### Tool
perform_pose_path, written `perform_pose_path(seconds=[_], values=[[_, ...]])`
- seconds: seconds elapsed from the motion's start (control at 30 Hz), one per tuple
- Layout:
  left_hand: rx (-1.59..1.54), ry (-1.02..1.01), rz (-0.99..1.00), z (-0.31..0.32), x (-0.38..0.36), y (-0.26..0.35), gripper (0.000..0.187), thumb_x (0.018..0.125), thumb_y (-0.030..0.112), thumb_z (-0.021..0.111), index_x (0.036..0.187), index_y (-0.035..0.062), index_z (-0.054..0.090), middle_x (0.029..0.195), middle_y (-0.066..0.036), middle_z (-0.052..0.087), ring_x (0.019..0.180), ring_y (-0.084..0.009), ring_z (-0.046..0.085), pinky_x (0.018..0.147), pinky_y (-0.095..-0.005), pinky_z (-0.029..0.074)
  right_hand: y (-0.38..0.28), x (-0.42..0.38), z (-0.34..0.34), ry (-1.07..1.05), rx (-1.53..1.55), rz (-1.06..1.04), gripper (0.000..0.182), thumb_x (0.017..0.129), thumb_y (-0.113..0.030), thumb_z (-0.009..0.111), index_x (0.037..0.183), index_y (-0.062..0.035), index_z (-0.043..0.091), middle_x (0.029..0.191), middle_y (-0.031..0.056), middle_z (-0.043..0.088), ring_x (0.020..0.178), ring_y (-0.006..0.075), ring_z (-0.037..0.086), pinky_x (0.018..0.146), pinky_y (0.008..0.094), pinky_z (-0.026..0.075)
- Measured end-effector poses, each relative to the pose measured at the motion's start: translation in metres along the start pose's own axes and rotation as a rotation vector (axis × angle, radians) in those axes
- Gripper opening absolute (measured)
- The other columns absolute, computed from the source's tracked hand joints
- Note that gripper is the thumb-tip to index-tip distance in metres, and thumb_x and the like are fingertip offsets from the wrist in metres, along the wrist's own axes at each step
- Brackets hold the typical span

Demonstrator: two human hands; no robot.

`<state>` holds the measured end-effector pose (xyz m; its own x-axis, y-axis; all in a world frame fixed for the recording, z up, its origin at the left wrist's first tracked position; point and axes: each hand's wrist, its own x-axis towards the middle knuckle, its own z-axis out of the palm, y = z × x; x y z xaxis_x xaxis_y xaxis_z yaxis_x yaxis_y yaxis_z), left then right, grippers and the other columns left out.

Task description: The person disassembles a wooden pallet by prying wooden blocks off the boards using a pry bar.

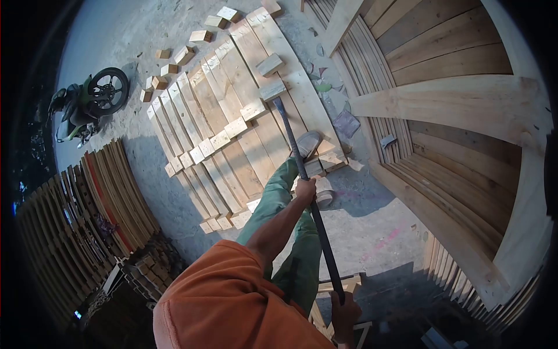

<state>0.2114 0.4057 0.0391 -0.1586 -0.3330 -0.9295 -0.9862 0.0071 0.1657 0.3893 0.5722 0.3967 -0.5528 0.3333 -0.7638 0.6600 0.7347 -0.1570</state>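
Note:
My left hand (305, 191) is wrapped round the middle of a long dark pry bar (319, 224). Lower down, near the bar's rear end, my right hand (345, 313) grips it too. The bar's far tip touches or lies right beside a wooden block (272, 89) on a wooden pallet (244, 157). A second block (269, 64) sits just beyond, on the same boards. One of my shoes (308, 144) rests on the pallet's near edge; the other shoe (324, 198) is beside that edge.
Loose wood blocks (185, 55) lie on the concrete beyond the pallet. Stacked pallets (447, 96) rise on the right, with more stacked slatted wood (110, 198) on the left. A motorcycle (87, 104) stands at the far left. Scraps (347, 123) litter the ground.

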Motion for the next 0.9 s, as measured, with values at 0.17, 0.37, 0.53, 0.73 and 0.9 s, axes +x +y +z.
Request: perform_pose_path(seconds=[0.17,0.37,0.53,0.73,0.9], values=[[0.105,-0.120,-0.008,-0.040,-0.008,0.043,0.034,0.083,0.025,0.061,0.064,-0.0003,0.050,0.055,-0.009,0.053,0.041,-0.0206,0.053,0.039,-0.0358,0.042,-0.076,-0.027,-0.021,0.022,-0.071,-0.039,0.036,0.080,-0.045,0.061,0.078,-0.0090,0.061,0.053,0.0089,0.057,0.048,0.0334,0.057,0.047,0.0424,0.044],[0.172,0.053,-0.043,-0.010,0.012,0.039,0.030,0.083,0.022,0.060,0.073,-0.0052,0.056,0.059,-0.012,0.057,0.047,-0.0247,0.058,0.041,-0.0391,0.046,-0.027,0.011,0.030,0.166,-0.101,-0.035,0.036,0.075,-0.042,0.067,0.066,-0.0087,0.057,0.050,0.0085,0.055,0.044,0.0324,0.055,0.045,0.0426,0.042],[0.201,0.110,-0.041,0.053,0.007,-0.010,0.033,0.083,0.022,0.062,0.099,-0.0043,0.053,0.085,-0.018,0.062,0.061,-0.0285,0.064,0.047,-0.0399,0.051,0.093,0.060,0.072,0.253,-0.112,-0.038,0.036,0.077,-0.035,0.068,0.065,-0.0040,0.055,0.055,0.0137,0.056,0.051,0.0352,0.057,0.047,0.0426,0.043],[-0.049,0.021,-0.077,0.091,0.016,0.022,0.020,0.082,0.011,0.056,0.086,-0.0085,0.053,0.075,-0.017,0.061,0.054,-0.0302,0.060,0.040,-0.0382,0.048,0.091,0.101,-0.019,0.059,-0.138,0.100,0.043,0.080,-0.045,0.061,0.069,-0.0043,0.054,0.060,0.0163,0.059,0.059,0.0371,0.059,0.055,0.0463,0.045],[0.165,-0.014,0.057,-0.010,-0.014,0.044,0.025,0.081,0.016,0.062,0.074,-0.0069,0.054,0.063,-0.013,0.057,0.048,-0.0239,0.058,0.038,-0.0355,0.045,-0.023,0.008,-0.022,-0.205,-0.002,0.000,0.046,0.082,-0.050,0.056,0.077,-0.0049,0.053,0.054,0.0153,0.057,0.052,0.0362,0.059,0.049,0.0459,0.045]])
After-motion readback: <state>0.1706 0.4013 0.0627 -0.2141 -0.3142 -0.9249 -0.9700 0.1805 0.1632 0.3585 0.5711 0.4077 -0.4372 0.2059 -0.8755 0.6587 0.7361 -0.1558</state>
